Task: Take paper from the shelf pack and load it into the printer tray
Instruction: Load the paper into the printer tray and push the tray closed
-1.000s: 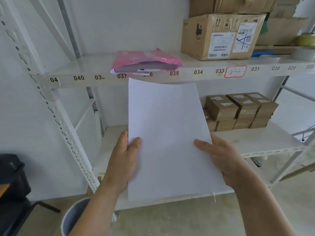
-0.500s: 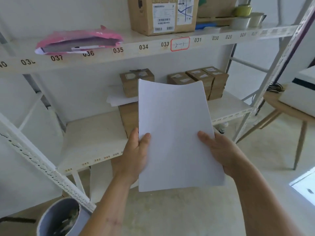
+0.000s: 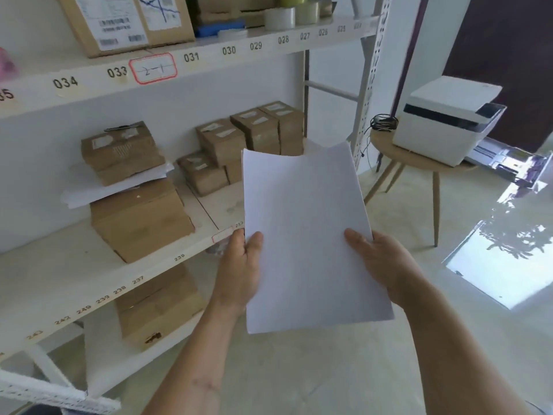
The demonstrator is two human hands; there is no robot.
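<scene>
I hold a thin stack of white paper [image 3: 305, 235] upright in front of me, its top edge slightly curled. My left hand [image 3: 242, 274] grips its left edge with the thumb on the front. My right hand [image 3: 380, 259] grips the right edge the same way. A white printer [image 3: 446, 121] with a dark band sits on a round wooden stool [image 3: 398, 157] at the right, well beyond the paper. Its tray cannot be made out. The pink paper pack [image 3: 6, 65] shows only as a sliver at the left edge of the upper shelf.
A white numbered shelf rack [image 3: 209, 55] fills the left, holding several brown cardboard boxes [image 3: 140, 217] and loose white sheets [image 3: 113, 187]. Tape rolls [image 3: 281, 18] stand on the upper shelf. A perforated upright [image 3: 371, 70] stands between rack and stool. Bare floor [image 3: 329, 369] lies below.
The view has swung right: the pink pack slid to the left edge and the printer on its stool came into sight. Both hands keep the same grip on the paper.
</scene>
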